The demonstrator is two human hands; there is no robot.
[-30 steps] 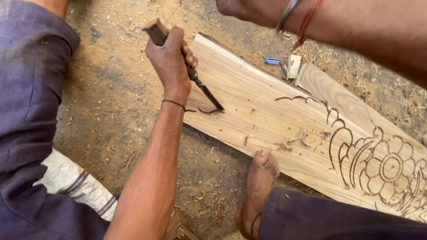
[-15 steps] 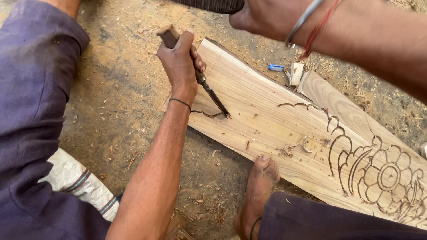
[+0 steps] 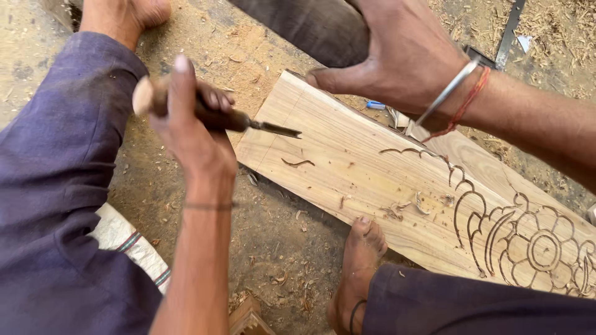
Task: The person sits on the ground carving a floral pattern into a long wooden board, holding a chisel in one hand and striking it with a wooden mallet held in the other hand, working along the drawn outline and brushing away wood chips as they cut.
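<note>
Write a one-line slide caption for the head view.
Left hand grips a chisel above a carved plank; right hand holds a dark mallet.

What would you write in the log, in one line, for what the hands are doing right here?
left hand: grips chisel, tip above plank | right hand: grips dark mallet | foot: on plank edge | flower carving: partly cut

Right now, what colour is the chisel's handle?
Brown wood with a pale butt end, held in the left hand; head view.
</note>
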